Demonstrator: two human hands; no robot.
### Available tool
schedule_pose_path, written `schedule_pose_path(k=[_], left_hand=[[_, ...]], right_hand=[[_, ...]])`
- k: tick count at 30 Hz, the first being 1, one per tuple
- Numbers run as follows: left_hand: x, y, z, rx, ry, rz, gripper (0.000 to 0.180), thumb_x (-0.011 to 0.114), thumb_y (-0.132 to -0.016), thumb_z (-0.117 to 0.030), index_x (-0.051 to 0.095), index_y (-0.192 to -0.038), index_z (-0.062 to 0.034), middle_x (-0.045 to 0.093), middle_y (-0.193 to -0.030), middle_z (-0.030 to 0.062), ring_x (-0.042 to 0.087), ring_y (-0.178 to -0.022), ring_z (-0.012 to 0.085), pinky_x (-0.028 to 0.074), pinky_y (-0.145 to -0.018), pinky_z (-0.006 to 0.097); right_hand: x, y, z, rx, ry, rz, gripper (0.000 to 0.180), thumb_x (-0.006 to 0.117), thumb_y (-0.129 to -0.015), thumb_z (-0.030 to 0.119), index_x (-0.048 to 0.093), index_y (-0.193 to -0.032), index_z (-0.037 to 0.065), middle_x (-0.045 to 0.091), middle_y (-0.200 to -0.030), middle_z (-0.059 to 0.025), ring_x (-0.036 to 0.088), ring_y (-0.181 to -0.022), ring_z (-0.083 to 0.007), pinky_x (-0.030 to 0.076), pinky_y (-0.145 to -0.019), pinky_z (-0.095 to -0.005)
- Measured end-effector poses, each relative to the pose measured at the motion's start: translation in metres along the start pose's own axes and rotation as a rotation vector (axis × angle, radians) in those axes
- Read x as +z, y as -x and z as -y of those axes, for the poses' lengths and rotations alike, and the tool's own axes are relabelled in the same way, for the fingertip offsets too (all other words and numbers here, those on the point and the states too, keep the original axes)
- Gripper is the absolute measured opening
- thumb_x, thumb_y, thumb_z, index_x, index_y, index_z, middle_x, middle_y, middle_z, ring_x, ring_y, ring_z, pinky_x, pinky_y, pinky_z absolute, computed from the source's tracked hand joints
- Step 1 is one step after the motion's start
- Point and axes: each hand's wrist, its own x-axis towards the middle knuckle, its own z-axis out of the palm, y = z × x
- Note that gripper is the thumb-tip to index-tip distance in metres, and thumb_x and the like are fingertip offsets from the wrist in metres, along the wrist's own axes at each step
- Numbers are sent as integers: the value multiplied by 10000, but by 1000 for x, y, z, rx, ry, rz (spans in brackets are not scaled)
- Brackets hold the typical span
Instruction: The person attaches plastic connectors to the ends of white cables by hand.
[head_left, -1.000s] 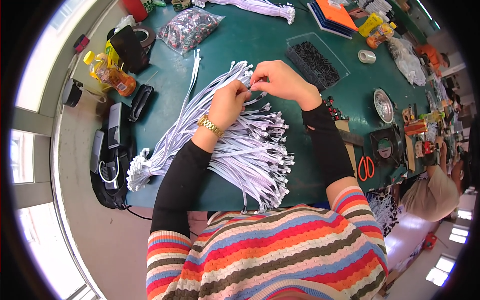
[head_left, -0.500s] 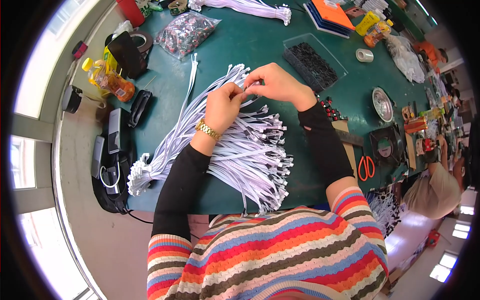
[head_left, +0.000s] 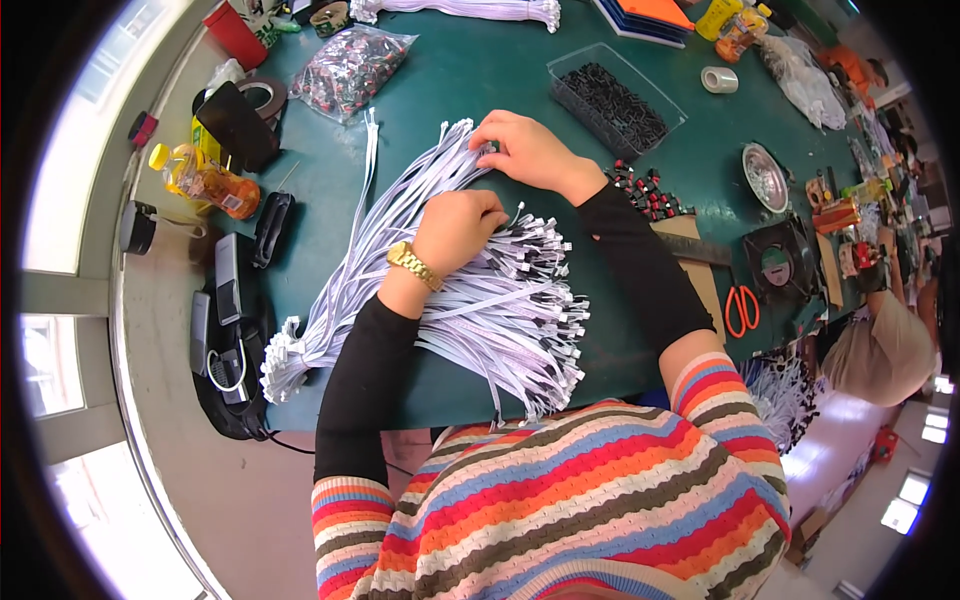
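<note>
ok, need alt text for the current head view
Two bare hands, the left and the right, are at a fanned bundle of white cables on a green table. Beyond the right is a clear bin of small black parts; orange-handled scissors lie further right.

Cable bundle (head_left: 490,310) mid-worktop (head_left: 480,85); bottle (head_left: 215,188) to L. Bag of parts (head_left: 350,72) behind, L side; tub (head_left: 672,116) w/ small pcs (head_left: 612,105) in it behind, R side. Scissors (head_left: 742,306) R, fan (head_left: 776,264) just beside.
</note>
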Motion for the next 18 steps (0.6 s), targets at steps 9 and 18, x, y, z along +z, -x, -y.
schedule_pose_path(k=[9,18], left_hand=[[4,5,-14,-111,-15,133,145,619,-809,-177,641,-765,-41,622,-552,58,622,-514,196,471,-535,302],[1,5,-21,-176,51,183,183,627,-774,-215,638,-721,-40,604,-627,154,593,-618,344,471,-593,432]], right_hand=[[-11,-1,4,76,62,51,246,684,-722,56,630,-961,65,602,-892,-64,592,-736,-207,469,-638,-300],[-20,0,-2,47,54,357,143,705,-705,97,642,-820,43,608,-735,-76,594,-672,-208,462,-612,-322]])
